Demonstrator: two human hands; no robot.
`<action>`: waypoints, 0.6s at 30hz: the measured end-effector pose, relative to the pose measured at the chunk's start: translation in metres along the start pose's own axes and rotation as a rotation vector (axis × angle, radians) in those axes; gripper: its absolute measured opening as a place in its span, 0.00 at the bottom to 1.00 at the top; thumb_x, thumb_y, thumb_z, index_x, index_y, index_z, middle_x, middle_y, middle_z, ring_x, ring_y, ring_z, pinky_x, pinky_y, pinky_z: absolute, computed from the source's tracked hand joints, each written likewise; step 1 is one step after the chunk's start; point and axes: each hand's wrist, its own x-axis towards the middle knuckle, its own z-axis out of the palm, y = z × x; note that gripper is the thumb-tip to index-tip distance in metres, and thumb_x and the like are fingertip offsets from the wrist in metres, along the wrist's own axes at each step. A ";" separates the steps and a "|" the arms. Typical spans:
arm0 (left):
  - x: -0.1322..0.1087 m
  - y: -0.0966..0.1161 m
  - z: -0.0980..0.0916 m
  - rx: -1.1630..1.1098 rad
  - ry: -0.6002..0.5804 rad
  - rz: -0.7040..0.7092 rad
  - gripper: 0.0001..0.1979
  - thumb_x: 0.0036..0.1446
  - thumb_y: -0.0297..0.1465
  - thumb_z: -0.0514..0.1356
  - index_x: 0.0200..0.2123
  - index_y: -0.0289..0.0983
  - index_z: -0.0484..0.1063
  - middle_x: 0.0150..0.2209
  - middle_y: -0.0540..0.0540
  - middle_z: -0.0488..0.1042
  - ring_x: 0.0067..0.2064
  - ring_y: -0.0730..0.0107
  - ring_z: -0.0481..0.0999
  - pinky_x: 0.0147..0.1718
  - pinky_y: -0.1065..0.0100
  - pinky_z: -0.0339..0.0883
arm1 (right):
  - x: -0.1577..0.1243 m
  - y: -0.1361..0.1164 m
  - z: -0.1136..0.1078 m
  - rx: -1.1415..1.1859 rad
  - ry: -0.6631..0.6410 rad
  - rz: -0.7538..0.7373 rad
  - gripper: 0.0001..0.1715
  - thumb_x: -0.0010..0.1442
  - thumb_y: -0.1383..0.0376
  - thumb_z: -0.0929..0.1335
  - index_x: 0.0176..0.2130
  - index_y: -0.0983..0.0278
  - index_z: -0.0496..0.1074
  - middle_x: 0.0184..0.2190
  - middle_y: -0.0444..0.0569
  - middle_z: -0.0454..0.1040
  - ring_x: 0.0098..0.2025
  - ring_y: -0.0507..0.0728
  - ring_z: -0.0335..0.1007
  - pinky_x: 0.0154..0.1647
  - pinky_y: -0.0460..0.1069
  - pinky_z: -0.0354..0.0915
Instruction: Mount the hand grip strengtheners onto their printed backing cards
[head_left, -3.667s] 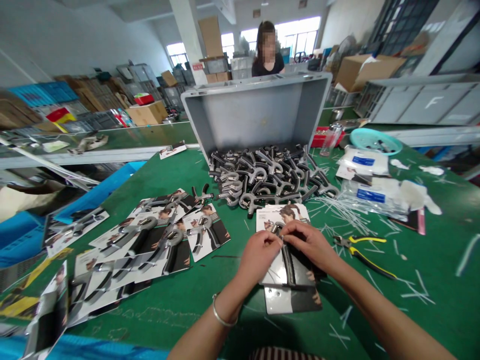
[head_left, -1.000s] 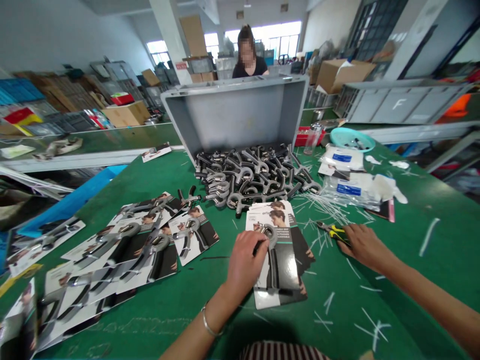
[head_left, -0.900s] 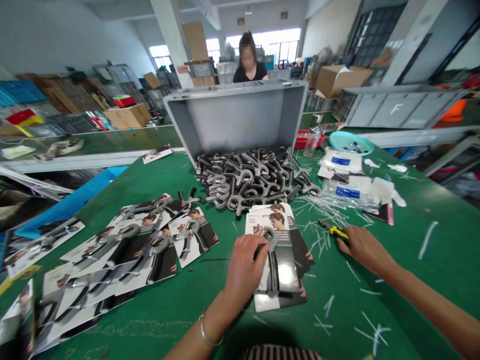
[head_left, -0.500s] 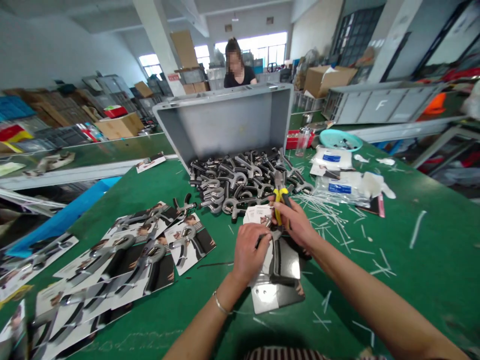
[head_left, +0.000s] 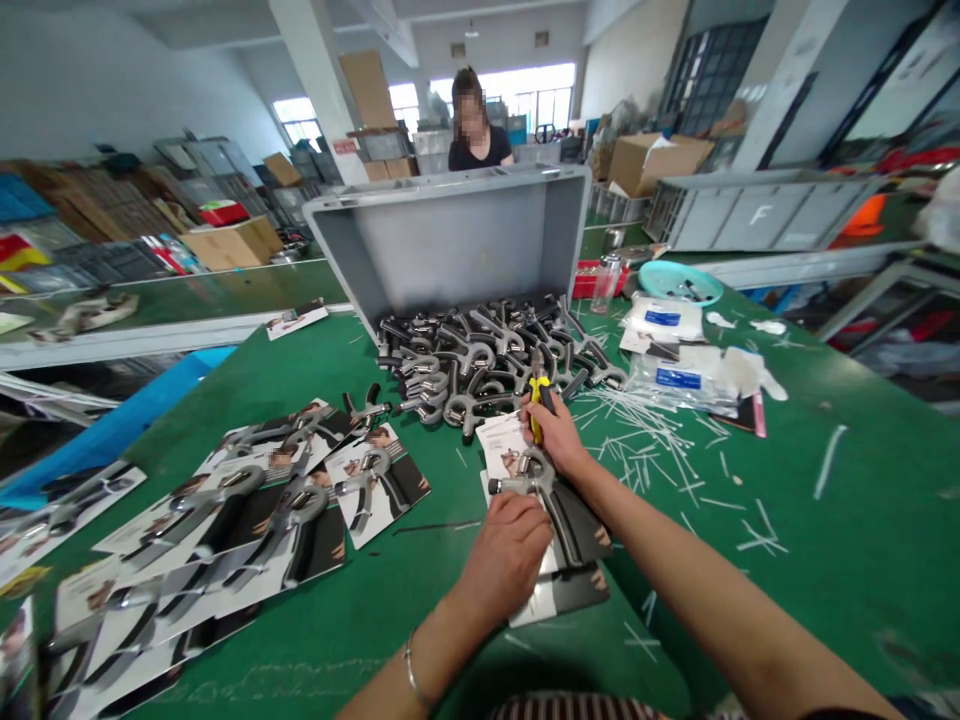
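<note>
A grey hand gripper [head_left: 538,487] lies on a printed backing card [head_left: 559,590] on the green table in front of me. My left hand [head_left: 508,557] presses down on the card and the gripper's handle, fingers curled. My right hand [head_left: 553,430] is closed around yellow-handled cutters [head_left: 535,392], held at the top of the hand gripper. Behind them, loose hand grippers [head_left: 487,355] spill in a pile from a tipped grey crate [head_left: 450,235].
Several carded hand grippers [head_left: 247,500] are spread at the left. White cable ties [head_left: 652,430] and plastic bags [head_left: 686,370] lie at the right, near a teal bowl [head_left: 681,282]. A person in black stands behind the crate.
My right hand reached right, picked up the cutters and brought them to the top of the hand gripper. My left hand slid down from the gripper's top to its handle.
</note>
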 end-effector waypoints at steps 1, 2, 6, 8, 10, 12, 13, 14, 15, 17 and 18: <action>-0.003 0.003 -0.001 -0.032 0.005 -0.030 0.08 0.65 0.26 0.53 0.39 0.37 0.72 0.41 0.45 0.78 0.48 0.62 0.72 0.54 0.54 0.58 | 0.000 -0.001 0.000 0.003 -0.002 -0.001 0.14 0.52 0.58 0.69 0.37 0.60 0.66 0.23 0.37 0.66 0.19 0.47 0.57 0.15 0.42 0.56; -0.009 0.006 -0.003 -0.064 0.014 -0.068 0.07 0.65 0.28 0.54 0.41 0.38 0.72 0.43 0.45 0.78 0.50 0.61 0.71 0.56 0.54 0.58 | -0.001 -0.003 0.000 0.006 -0.008 -0.001 0.14 0.52 0.58 0.69 0.37 0.60 0.65 0.23 0.37 0.66 0.19 0.47 0.57 0.15 0.42 0.56; -0.043 0.012 -0.019 -0.127 0.316 -0.438 0.10 0.65 0.35 0.54 0.47 0.39 0.70 0.51 0.41 0.73 0.55 0.57 0.68 0.56 0.54 0.59 | -0.020 -0.016 -0.008 -0.003 -0.071 0.013 0.15 0.53 0.56 0.68 0.38 0.60 0.65 0.25 0.39 0.67 0.20 0.49 0.60 0.17 0.44 0.59; -0.059 0.011 -0.027 -0.202 0.443 -0.723 0.11 0.66 0.38 0.53 0.43 0.39 0.69 0.43 0.42 0.75 0.48 0.60 0.73 0.49 0.57 0.64 | -0.039 -0.027 -0.019 -0.031 -0.122 0.032 0.16 0.55 0.55 0.68 0.40 0.60 0.65 0.27 0.41 0.68 0.22 0.50 0.63 0.18 0.45 0.61; -0.067 0.010 -0.027 -0.416 0.347 -0.900 0.14 0.65 0.42 0.52 0.38 0.38 0.68 0.34 0.46 0.75 0.36 0.64 0.75 0.40 0.62 0.67 | -0.060 -0.041 -0.035 -0.072 -0.175 0.069 0.16 0.57 0.54 0.68 0.42 0.60 0.65 0.28 0.42 0.69 0.22 0.51 0.63 0.18 0.46 0.61; -0.066 0.010 -0.022 -0.677 0.172 -0.956 0.16 0.63 0.45 0.54 0.34 0.38 0.67 0.27 0.49 0.74 0.27 0.68 0.73 0.30 0.67 0.66 | -0.080 -0.059 -0.053 -0.260 -0.249 0.105 0.16 0.60 0.55 0.67 0.44 0.60 0.66 0.28 0.43 0.69 0.22 0.52 0.63 0.19 0.47 0.61; -0.063 0.009 -0.018 -0.782 0.124 -0.966 0.17 0.61 0.46 0.56 0.33 0.38 0.66 0.25 0.50 0.74 0.24 0.70 0.71 0.26 0.69 0.64 | -0.088 -0.069 -0.063 -0.469 -0.308 0.095 0.16 0.62 0.55 0.66 0.46 0.60 0.67 0.30 0.45 0.71 0.25 0.54 0.65 0.22 0.48 0.63; -0.059 0.009 -0.014 -0.858 0.106 -0.976 0.18 0.58 0.47 0.58 0.31 0.38 0.65 0.24 0.50 0.73 0.22 0.72 0.70 0.23 0.71 0.63 | -0.094 -0.080 -0.071 -0.711 -0.371 0.050 0.17 0.63 0.56 0.65 0.50 0.60 0.67 0.34 0.48 0.73 0.30 0.56 0.69 0.27 0.50 0.65; -0.055 0.008 -0.010 -0.905 0.108 -0.989 0.18 0.56 0.47 0.61 0.30 0.38 0.64 0.22 0.51 0.73 0.20 0.73 0.69 0.22 0.72 0.61 | -0.100 -0.091 -0.078 -0.971 -0.436 -0.021 0.20 0.63 0.58 0.65 0.54 0.59 0.66 0.40 0.51 0.73 0.36 0.59 0.70 0.34 0.52 0.67; -0.048 0.005 -0.006 -0.962 0.125 -1.013 0.20 0.52 0.48 0.63 0.29 0.38 0.63 0.20 0.52 0.72 0.18 0.75 0.67 0.20 0.73 0.59 | -0.106 -0.112 -0.087 -1.426 -0.552 -0.226 0.29 0.61 0.64 0.66 0.61 0.58 0.62 0.47 0.55 0.72 0.45 0.64 0.69 0.43 0.57 0.65; -0.046 0.004 -0.006 -0.988 0.131 -1.023 0.21 0.51 0.49 0.64 0.29 0.38 0.63 0.20 0.51 0.73 0.18 0.75 0.67 0.20 0.74 0.59 | -0.107 -0.122 -0.089 -1.597 -0.604 -0.334 0.35 0.58 0.66 0.67 0.64 0.58 0.59 0.47 0.56 0.71 0.46 0.66 0.67 0.45 0.59 0.64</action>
